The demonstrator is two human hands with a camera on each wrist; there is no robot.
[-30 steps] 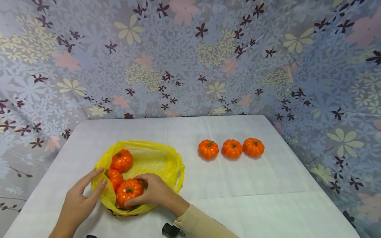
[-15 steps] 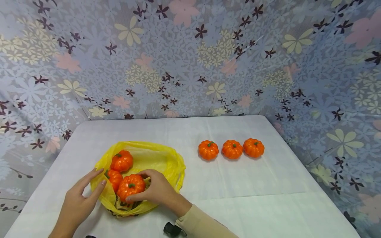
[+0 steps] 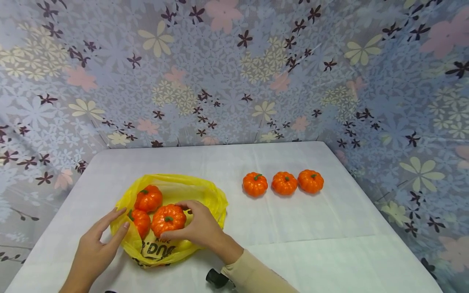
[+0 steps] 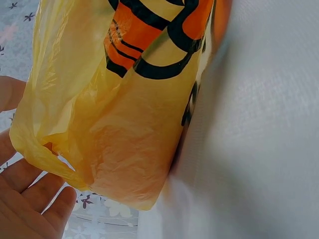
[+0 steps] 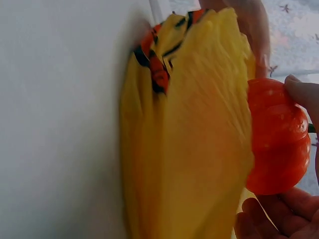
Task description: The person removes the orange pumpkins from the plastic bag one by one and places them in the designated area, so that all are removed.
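Note:
A small shiny orange toy pumpkin (image 3: 168, 220) with a green stem is gripped by my right hand (image 3: 200, 225), thumb at its near side and fingers at its far right. It is over the mouth of a yellow plastic bag (image 3: 216, 197). Two more pumpkins are inside the bag, one at the back (image 3: 148, 198) and one at the left (image 3: 141, 223). My left hand (image 3: 95, 246) touches the bag's left rim, thumb and fingers apart. In the left wrist view its fingers (image 4: 30, 189) look fairly straight beside the plastic. The right wrist view shows the held pumpkin (image 5: 279, 139) beside the bag's rim.
Three similar pumpkins stand in a row at the back right: left (image 3: 255, 184), middle (image 3: 284, 183) and right (image 3: 310, 181). A white cloth covers the table (image 3: 311, 260). Flowered fabric (image 3: 227, 81) hangs behind and at the sides. A black object (image 3: 216, 278) is beside the right sleeve.
My right hand has lifted the pumpkin from the bag's near side, moving it back and slightly right. Black lettering in the bag is now uncovered. My left hand has stayed nearly still.

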